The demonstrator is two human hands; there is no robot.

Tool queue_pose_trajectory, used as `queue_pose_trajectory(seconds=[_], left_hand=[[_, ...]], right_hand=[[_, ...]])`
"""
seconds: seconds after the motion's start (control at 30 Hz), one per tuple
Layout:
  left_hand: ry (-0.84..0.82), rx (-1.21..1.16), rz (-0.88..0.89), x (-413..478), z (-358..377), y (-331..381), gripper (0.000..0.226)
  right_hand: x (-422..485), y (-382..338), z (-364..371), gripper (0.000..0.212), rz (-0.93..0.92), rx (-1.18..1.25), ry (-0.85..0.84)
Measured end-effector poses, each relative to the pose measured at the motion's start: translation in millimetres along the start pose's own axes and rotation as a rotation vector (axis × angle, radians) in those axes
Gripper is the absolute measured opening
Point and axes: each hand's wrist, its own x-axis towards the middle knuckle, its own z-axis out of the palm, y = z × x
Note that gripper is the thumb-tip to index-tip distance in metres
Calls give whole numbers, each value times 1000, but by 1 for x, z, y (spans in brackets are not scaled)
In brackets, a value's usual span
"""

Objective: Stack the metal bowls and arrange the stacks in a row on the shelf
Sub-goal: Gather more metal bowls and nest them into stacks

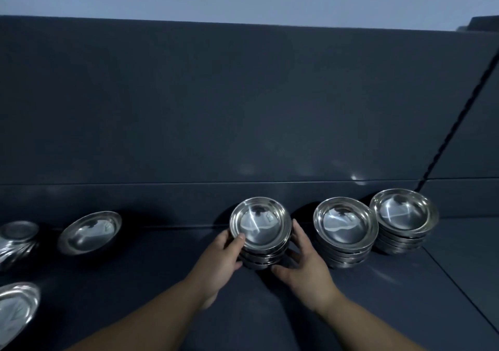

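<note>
Three stacks of shiny metal bowls stand along the back of the dark shelf point(162, 269). The middle-left stack point(260, 225) sits between my hands. My left hand point(218, 259) grips its left side, thumb hooked over the top bowl's rim. My right hand point(305, 261) cups its right side with fingers along the stack's wall. To the right stand a second stack point(345, 222) and a third stack point(403, 211), close together. A single bowl point(90, 230) lies tilted at the left.
An upturned stack of bowls point(17, 240) sits at the far left edge, and another bowl point(16, 307) pokes in at the lower left. A dark back wall point(243, 102) rises behind the shelf. A seam point(459, 283) crosses the shelf at the right.
</note>
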Motion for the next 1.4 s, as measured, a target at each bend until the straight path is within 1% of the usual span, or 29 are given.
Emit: queue_pose_trajectory(seconds=[0.17,0.3,0.4,0.53,0.57,0.6,0.63,0.67,0.7,0.73,0.8,0.83,0.9,1.0,1.07,1.13,1.2,1.33,1.4], left_hand=[[57,-2,24,15,20,1,38],[129,10,62,17,30,1,33],[162,20,40,16,34,0,34],[154,123,-10,13,38,7,14],[152,161,-17,12,38,10,14],[147,215,-27,9,37,13,21],[146,263,-28,7,35,15,36],[164,295,-25,5,33,16,52],[189,316,-22,1,30,16,64],[213,352,-23,-4,27,16,68],[221,485,-17,-20,16,14,63],[219,578,-7,-29,7,11,63],[230,762,20,-49,-18,2,66],[306,1058,96,-86,-68,-10,67],[387,1206,144,-115,-103,-13,67],[461,1288,204,-143,-141,-16,68],[522,1321,207,-171,-179,-21,68],[565,1373,104,-226,-251,-36,69],[596,1354,73,-247,-279,-42,71]], right_hand=[[11,10,-11,118,-1,-14,-6],[14,20,-13,114,-15,-39,-12],[13,23,-15,113,-29,-52,-5],[13,26,-18,111,-16,-72,-24],[12,27,-19,111,-11,-90,-24],[10,25,-19,111,-5,-118,-21],[5,19,-20,109,-8,-167,-11],[-1,13,-21,104,-5,-216,5],[-8,9,-22,92,-1,-274,22],[-14,7,-21,78,9,-330,42],[-29,6,-15,55,46,-434,56],[-36,7,-8,50,64,-477,46],[-50,3,12,48,58,-532,6],[-68,-15,55,52,3,-598,-71],[-80,-32,91,57,-48,-636,-116],[-91,-47,130,62,-97,-675,-165],[-103,-62,170,64,-150,-702,-222],[-125,-85,242,66,-231,-763,-301],[-133,-97,269,67,-261,-787,-336]])
